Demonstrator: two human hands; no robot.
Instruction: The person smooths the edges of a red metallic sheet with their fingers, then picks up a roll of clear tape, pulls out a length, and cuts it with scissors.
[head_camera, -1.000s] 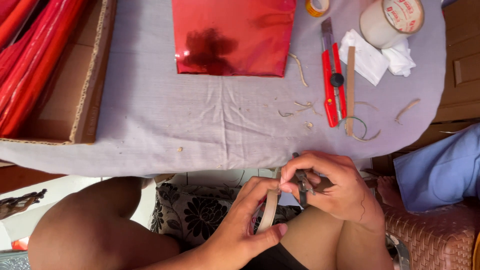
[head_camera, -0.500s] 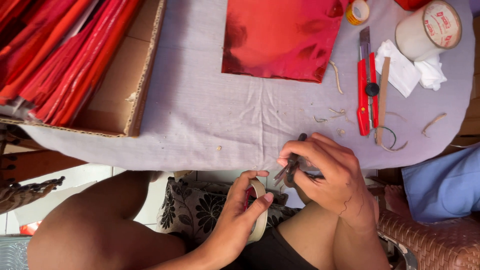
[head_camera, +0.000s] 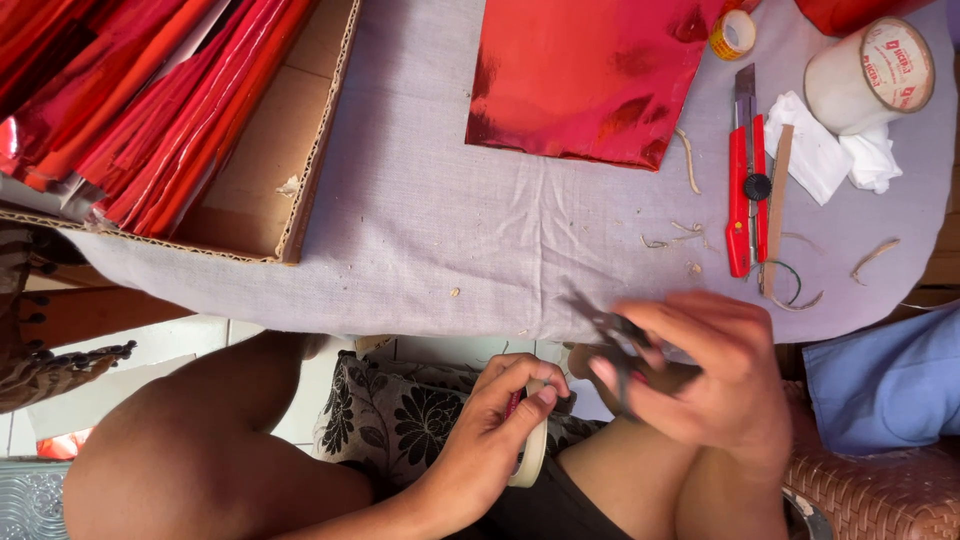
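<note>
Left hand (head_camera: 500, 425) pinches upright tape roll (head_camera: 533, 452); right hand (head_camera: 715, 375) grips scissors (head_camera: 610, 340).

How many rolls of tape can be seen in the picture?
3: a small yellow roll at the top edge, a big white roll at the top right, and one in the left hand. Others may be hidden.

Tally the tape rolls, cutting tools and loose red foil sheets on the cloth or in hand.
Tape rolls: 3 (small yellow roll, large white roll, roll in left hand)
Cutting tools: 2 (red knife, scissors in right hand)
Foil sheets: 1
Total: 6
</note>
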